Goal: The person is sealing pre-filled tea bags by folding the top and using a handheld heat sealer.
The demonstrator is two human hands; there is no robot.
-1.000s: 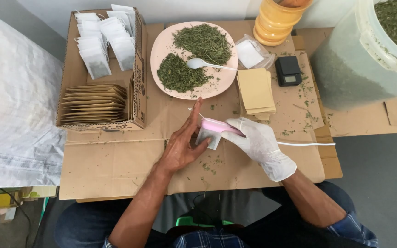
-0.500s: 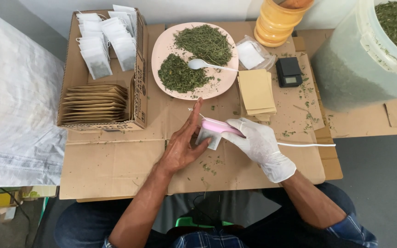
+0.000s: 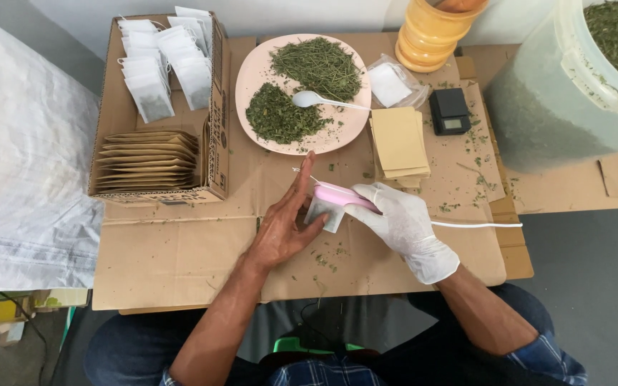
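A small white filter bag (image 3: pixel 325 212) is steadied on the cardboard-covered table (image 3: pixel 180 250) by the bare left hand (image 3: pixel 280 225), fingers extended against it. A pink sealer (image 3: pixel 341 196) is gripped in the gloved right hand (image 3: pixel 402 225) and clamped over the bag's top edge. The edge should be kept flat and pressure held evenly.

A: The plate (image 3: pixel 252 71) is pale pink, heaped with green herbs (image 3: pixel 280 114); the spoon (image 3: pixel 309 99) is white.

B: The sealer (image 3: pixel 341 196) is pink too, the right hand (image 3: pixel 402 225) wears a white glove, the envelopes (image 3: pixel 398 141) are tan, the scale (image 3: pixel 448 111) black, the shirt (image 3: pixel 323 373) blue plaid.
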